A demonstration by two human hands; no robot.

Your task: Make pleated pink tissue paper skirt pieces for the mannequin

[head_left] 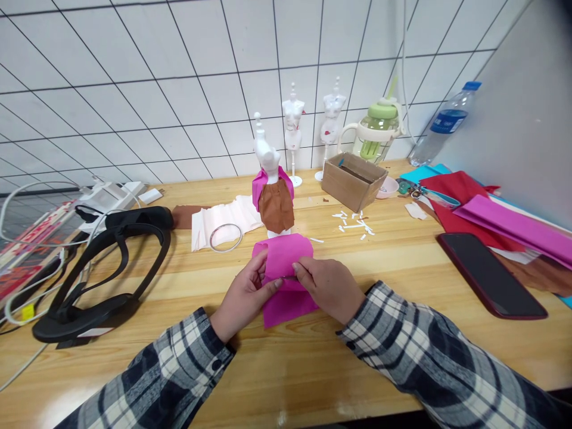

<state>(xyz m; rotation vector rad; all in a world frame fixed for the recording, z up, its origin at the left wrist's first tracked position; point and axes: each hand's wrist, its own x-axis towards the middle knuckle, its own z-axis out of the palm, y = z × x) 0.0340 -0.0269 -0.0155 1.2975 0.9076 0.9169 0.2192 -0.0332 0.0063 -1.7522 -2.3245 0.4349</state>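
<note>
A magenta sheet [289, 253], either cloth or crepe paper, is folded and curled between my hands over the table's front half. My left hand [243, 295] is closed on its left side, the thumb lying over the fold. My right hand [328, 286] pinches at the right edge, near a thin dark strip or tool [289, 277] that runs across the fold between both thumbs. What exactly that is, I cannot make out. Just behind stands a small white mannequin [267, 156] with a brown skirt [276, 208] and magenta material at its waist.
Pale pleated material [227, 217] lies left of the mannequin under a metal ring [226, 238]. A black headset [134, 268] and cables are farther left. Right are white scraps [353, 223], a cardboard box [353, 182], a phone [489, 274] and coloured sheets [469, 196]. Two mannequins [293, 122] stand behind.
</note>
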